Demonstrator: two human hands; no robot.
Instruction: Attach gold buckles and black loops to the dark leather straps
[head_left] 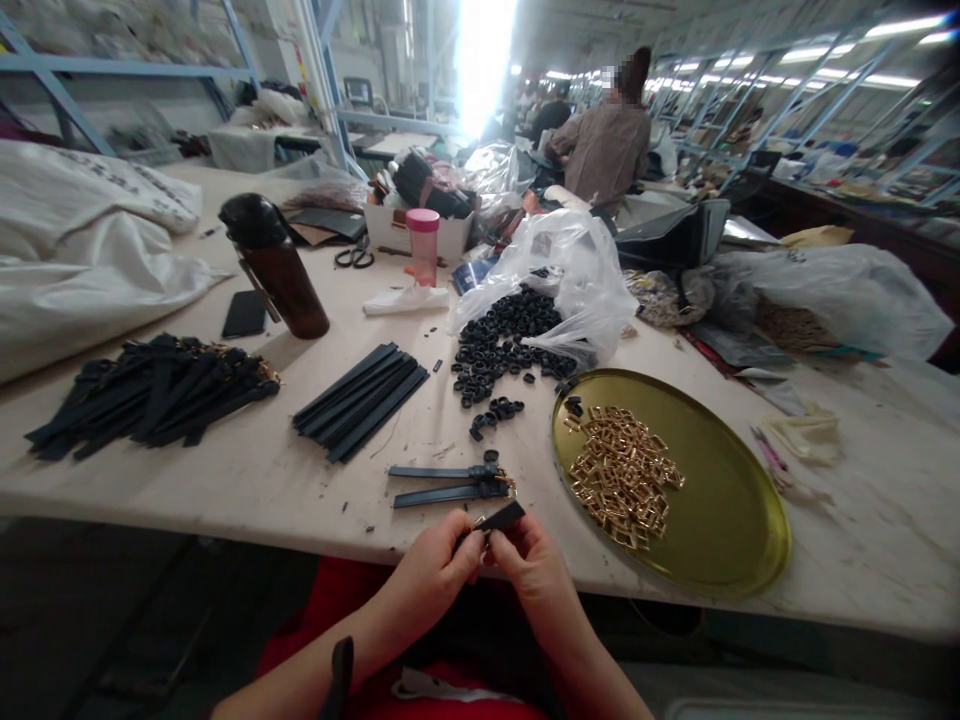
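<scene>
Head view: left hand (442, 552) and right hand (531, 558) pinch 1 black strap (504, 516) between them, its visible length angled towards 2 o'clock

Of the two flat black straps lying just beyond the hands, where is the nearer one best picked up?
Probably pinch the nearer flat black strap across its long edges at the plain left end, coming from the left. There, bare pale table separates it from the farther flat black strap, whereas gold metal fittings crowd the right end.
</scene>
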